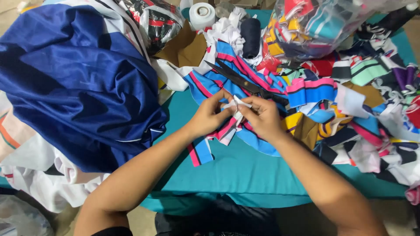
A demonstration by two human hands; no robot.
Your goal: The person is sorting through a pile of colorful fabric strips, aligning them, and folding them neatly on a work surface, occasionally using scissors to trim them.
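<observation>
I see my left hand (209,117) and right hand (261,117) pinching a small white fabric scrap (236,105), just below long black scissors (245,82), teal table cover (245,170) beneath.

We see teal-covered table (245,170) filling most of view, its near edge draped over front. We note even, soft light, no hard shadows. We glimpse pale floor (146,218) beneath table edge, clear plastic bag (17,218) lying at lower left corner. Walls, windows out of view.
</observation>
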